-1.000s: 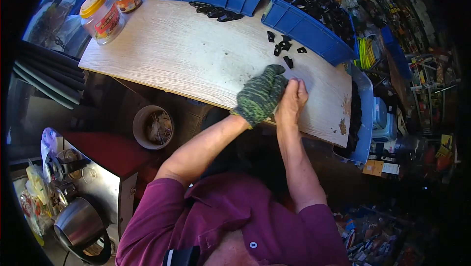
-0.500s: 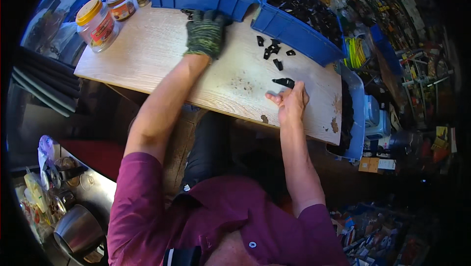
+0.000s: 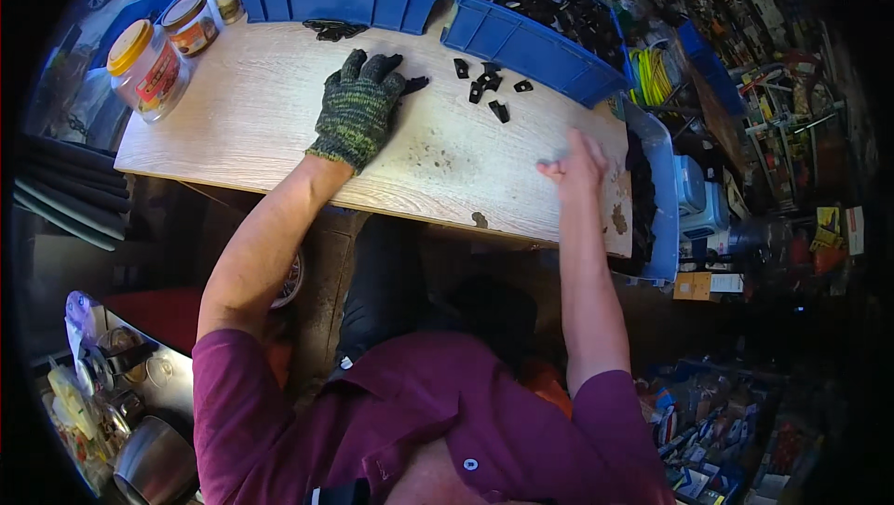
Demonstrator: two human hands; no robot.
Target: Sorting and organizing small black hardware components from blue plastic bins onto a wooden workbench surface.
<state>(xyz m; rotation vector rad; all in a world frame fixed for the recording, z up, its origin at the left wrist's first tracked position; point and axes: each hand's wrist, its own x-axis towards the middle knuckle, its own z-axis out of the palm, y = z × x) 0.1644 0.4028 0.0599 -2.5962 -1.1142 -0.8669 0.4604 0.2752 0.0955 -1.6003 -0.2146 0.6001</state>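
Observation:
My left hand [image 3: 357, 112], in a green and black knit glove, rests over the table [image 3: 251, 123], fingers bent. A small black part [image 3: 416, 84] sticks out at the glove's right side; the grip under the palm is hidden. My bare right hand [image 3: 581, 170] is above the right side of the table, smeared by motion. No part shows in it, and its fingers are too blurred to read. Several loose black parts [image 3: 486, 81] lie between the hands, toward the bins. A flat cluster of black parts [image 3: 333, 30] lies before the left bin.
Two blue bins of black parts, the left bin [image 3: 340, 0] and right bin [image 3: 531, 49], line the far edge. Lidded jars [image 3: 149, 72] stand at the far left. A pale blue tub [image 3: 663, 198] with dark contents adjoins the table's right side.
My left hand has drawn back from the left bin toward me. My right hand has moved right, and the black part once in its fingers no longer shows. The view has shifted slightly.

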